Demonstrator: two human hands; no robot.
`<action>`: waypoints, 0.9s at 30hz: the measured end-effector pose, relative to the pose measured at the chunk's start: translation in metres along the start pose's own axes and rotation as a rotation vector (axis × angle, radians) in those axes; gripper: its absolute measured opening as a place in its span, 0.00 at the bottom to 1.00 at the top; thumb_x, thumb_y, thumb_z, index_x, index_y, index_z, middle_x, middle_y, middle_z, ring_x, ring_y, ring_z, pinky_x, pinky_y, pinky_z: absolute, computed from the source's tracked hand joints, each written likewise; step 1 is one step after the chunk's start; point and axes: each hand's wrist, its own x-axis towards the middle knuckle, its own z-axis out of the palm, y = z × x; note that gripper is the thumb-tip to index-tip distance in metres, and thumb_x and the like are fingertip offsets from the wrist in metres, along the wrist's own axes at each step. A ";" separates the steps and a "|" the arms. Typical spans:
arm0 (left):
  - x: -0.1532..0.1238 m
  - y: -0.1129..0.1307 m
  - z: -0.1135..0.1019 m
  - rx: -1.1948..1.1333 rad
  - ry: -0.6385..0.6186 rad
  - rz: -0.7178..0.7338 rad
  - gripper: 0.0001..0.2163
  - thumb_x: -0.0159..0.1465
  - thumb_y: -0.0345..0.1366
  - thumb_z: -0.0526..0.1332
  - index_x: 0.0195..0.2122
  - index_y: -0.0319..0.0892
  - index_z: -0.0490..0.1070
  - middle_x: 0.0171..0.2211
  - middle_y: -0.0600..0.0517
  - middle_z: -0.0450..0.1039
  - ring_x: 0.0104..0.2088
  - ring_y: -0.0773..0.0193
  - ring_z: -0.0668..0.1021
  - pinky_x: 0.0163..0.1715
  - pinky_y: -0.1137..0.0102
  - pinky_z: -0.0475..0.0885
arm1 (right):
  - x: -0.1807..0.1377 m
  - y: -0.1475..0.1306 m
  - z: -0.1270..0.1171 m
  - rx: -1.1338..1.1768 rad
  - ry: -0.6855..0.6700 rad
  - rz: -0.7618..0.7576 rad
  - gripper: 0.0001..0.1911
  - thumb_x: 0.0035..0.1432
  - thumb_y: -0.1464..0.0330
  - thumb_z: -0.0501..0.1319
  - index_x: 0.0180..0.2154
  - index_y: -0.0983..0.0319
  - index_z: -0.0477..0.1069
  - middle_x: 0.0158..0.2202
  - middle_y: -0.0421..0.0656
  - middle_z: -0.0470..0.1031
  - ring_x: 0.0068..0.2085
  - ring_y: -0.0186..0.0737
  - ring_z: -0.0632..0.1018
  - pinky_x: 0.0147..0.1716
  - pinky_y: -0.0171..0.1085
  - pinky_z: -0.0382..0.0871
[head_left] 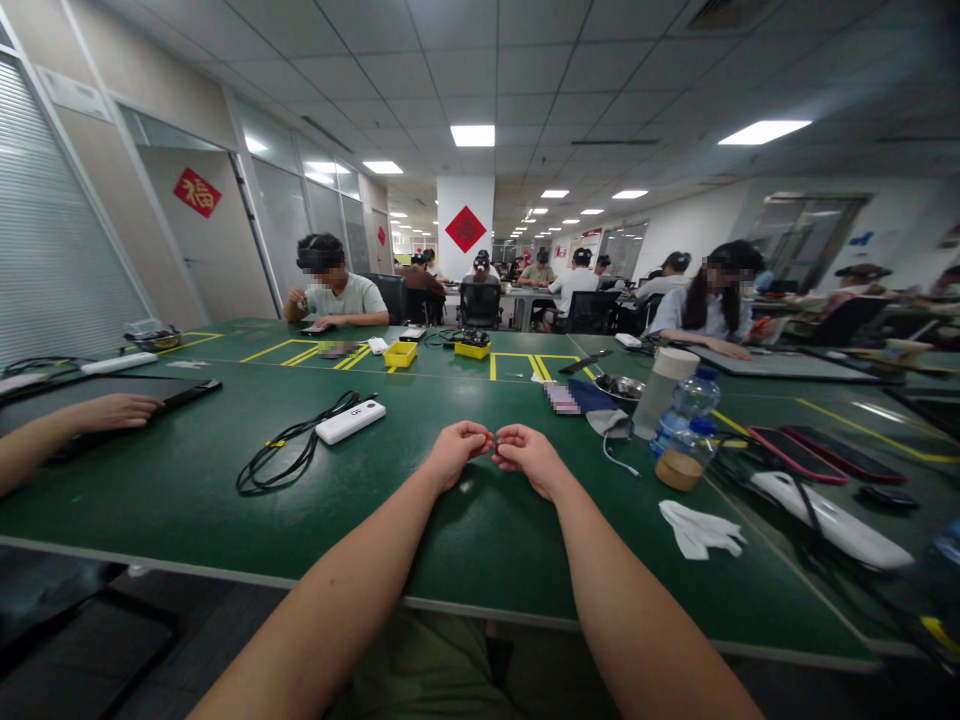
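Observation:
Over the green table (405,540), my left hand (454,453) and my right hand (531,458) meet fingertip to fingertip, slightly above the surface. Both are closed in a pinch. A tiny reddish and dark thing (491,439) shows between the fingertips, too small to name. Which hand bears it, or whether each pinches a part, I cannot tell. To the left of my left hand lies a white power bank (351,422) beside a coiled black cable (279,470).
Bottles (686,445), a white cup (664,393) and a metal bowl (621,387) stand at right, near a white glove (701,529). Two yellow bins (400,354) sit farther back. A co-worker's hand (120,411) rests on a dark panel at left; other people sit across the table.

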 end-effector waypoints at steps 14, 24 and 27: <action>-0.004 0.003 0.003 0.123 -0.031 -0.010 0.10 0.50 0.33 0.67 0.32 0.35 0.72 0.27 0.49 0.74 0.27 0.69 0.75 0.31 0.72 0.70 | 0.006 0.005 -0.006 -0.140 0.110 -0.173 0.12 0.42 0.69 0.65 0.33 0.64 0.71 0.29 0.42 0.74 0.28 0.34 0.72 0.27 0.33 0.64; -0.003 0.000 0.000 0.174 -0.047 0.011 0.10 0.49 0.33 0.67 0.32 0.36 0.73 0.27 0.50 0.74 0.26 0.70 0.74 0.29 0.73 0.69 | 0.004 0.003 -0.004 -0.159 0.080 -0.140 0.11 0.44 0.68 0.65 0.33 0.65 0.71 0.24 0.42 0.75 0.26 0.36 0.74 0.29 0.37 0.69; -0.002 -0.001 0.000 0.190 -0.043 0.023 0.09 0.49 0.33 0.67 0.32 0.36 0.72 0.26 0.51 0.73 0.25 0.70 0.73 0.28 0.73 0.68 | 0.005 0.004 -0.005 -0.169 0.068 -0.145 0.11 0.43 0.68 0.66 0.32 0.65 0.72 0.25 0.43 0.75 0.26 0.36 0.75 0.30 0.37 0.69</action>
